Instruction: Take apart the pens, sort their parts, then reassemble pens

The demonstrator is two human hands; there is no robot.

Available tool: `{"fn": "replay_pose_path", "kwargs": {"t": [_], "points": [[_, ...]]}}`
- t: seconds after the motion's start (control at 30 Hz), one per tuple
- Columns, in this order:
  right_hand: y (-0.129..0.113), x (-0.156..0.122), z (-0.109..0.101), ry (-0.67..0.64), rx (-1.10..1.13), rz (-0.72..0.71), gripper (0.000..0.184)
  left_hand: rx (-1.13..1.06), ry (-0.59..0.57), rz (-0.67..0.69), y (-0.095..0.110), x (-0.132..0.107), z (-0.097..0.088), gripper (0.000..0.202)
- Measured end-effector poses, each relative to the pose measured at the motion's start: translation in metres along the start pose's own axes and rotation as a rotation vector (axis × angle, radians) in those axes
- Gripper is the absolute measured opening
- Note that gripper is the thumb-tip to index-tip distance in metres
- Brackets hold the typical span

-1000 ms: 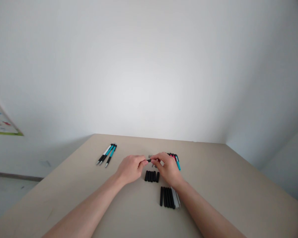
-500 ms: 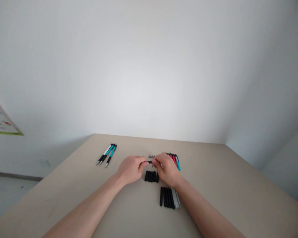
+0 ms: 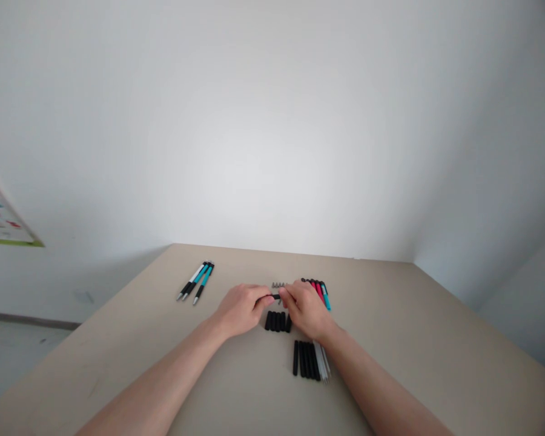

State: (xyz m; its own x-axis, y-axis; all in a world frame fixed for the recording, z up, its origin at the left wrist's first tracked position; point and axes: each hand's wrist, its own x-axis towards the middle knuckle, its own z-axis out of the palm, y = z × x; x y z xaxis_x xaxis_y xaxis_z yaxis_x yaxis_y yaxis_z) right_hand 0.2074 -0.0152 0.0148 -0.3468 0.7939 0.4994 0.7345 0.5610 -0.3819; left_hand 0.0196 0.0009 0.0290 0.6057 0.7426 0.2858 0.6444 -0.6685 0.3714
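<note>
My left hand (image 3: 241,309) and my right hand (image 3: 305,309) meet over the middle of the beige table (image 3: 413,351). Both are closed in a pinch on one short black pen part (image 3: 276,297) held between their fingertips. Just below the hands lies a row of short black grip sleeves (image 3: 277,321). Nearer to me lies a row of longer black barrels with white refills (image 3: 309,360) beside them. Small grey tips (image 3: 278,284) lie just beyond the fingers.
Three finished pens (image 3: 197,281), teal, white and black, lie at the far left of the table. Red and teal pen pieces (image 3: 320,292) lie behind my right hand. A white wall stands behind the table; a poster corner (image 3: 0,224) shows at the left.
My hands have drawn slightly closer together on the black part, and the right hand has closed in over it. Everything on the table has stayed put.
</note>
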Motion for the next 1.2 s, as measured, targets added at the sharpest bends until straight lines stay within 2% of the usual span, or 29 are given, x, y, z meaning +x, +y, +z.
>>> {"fn": "replay_pose_path", "kwargs": {"t": [0.13,0.23,0.37,0.53,0.77,0.97,1.2], "points": [[0.0023,0.0007,-0.0001,0.07,-0.069,0.01,0.041,-0.057,0.015,0.025,-0.0021,0.0005,0.0023,0.03],[0.0024,0.0007,-0.0008,0.104,-0.105,0.002,0.04,-0.055,0.068,0.042,-0.0036,0.0008,0.0038,0.021],[0.0015,0.0008,-0.0017,0.118,-0.114,-0.001,0.04,-0.003,0.154,0.073,-0.0037,0.0007,0.0026,0.014],[0.0001,0.0008,-0.0024,0.144,-0.118,0.006,0.042,0.033,0.153,0.062,-0.0041,0.0008,0.0021,0.02],[0.0002,0.0003,-0.0022,0.162,-0.106,0.037,0.044,0.001,0.228,0.064,-0.0064,0.0024,0.0032,0.01],[-0.0011,0.0007,-0.0052,0.103,-0.084,0.059,0.039,-0.007,0.138,0.018,-0.0048,0.0015,0.0028,0.017],[-0.0008,0.0003,-0.0073,0.074,-0.044,0.043,0.032,0.015,0.049,0.078,-0.0035,0.0011,0.0018,0.024]]}}
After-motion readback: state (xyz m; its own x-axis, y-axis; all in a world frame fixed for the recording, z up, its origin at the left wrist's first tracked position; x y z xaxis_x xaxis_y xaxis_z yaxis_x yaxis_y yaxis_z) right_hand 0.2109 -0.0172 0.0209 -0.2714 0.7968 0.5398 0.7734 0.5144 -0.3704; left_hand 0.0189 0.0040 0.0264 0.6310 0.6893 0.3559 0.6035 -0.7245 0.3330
